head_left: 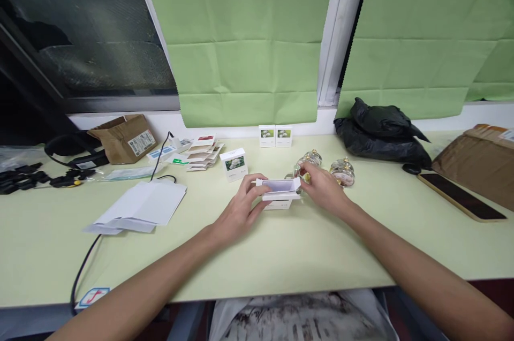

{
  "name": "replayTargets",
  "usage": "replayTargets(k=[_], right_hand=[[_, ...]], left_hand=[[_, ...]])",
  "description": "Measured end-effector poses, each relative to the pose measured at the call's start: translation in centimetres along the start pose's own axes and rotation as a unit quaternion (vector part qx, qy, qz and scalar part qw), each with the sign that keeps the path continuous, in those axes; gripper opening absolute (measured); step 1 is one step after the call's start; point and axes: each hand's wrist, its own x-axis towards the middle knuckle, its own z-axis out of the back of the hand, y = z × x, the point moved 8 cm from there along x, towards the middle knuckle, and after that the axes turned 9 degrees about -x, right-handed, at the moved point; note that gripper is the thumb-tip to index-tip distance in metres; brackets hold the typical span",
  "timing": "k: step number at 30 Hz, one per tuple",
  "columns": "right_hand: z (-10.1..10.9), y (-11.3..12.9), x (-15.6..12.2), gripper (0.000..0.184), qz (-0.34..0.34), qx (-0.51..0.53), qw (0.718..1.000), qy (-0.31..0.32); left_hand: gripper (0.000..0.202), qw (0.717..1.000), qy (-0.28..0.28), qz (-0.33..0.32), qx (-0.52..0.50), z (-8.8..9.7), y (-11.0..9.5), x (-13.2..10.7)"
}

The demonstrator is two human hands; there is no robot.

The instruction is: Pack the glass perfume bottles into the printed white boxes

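Observation:
A small white cardboard box [279, 204] is in my left hand [243, 204], its top open and its pale inside showing. My left fingers and thumb grip the box at its left side. At the box's right edge, my right hand [323, 188] has its fingers closed around a small shiny glass-and-gold item [296, 171], partly covered by the fingers. Just beyond that hand stand ornate clear glass jars [313, 157] with gold trim. Another such jar [342, 172] is to the right of the hand.
A white flower-print box [234, 165] stands left of my hands, and two similar boxes [275, 136] stand by the wall. Flattened cartons [204, 152], white papers [138, 204] and a cable lie left. Right are a black plastic bag [381, 135], a phone [460, 196] and a brown package [480, 161].

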Motion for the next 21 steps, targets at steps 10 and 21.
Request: replayTargets(k=[10, 21], right_hand=[[0.1, 0.2, 0.1, 0.010, -0.012, -0.032, 0.999, 0.030], [2.3, -1.2, -0.1, 0.025, -0.051, 0.081, 0.994, -0.058]], left_hand=[[0.030, 0.997, 0.004, 0.027, -0.068, -0.4, 0.0, 0.0], [0.029, 0.996, -0.008, 0.057, -0.074, -0.3, 0.5, 0.1]])
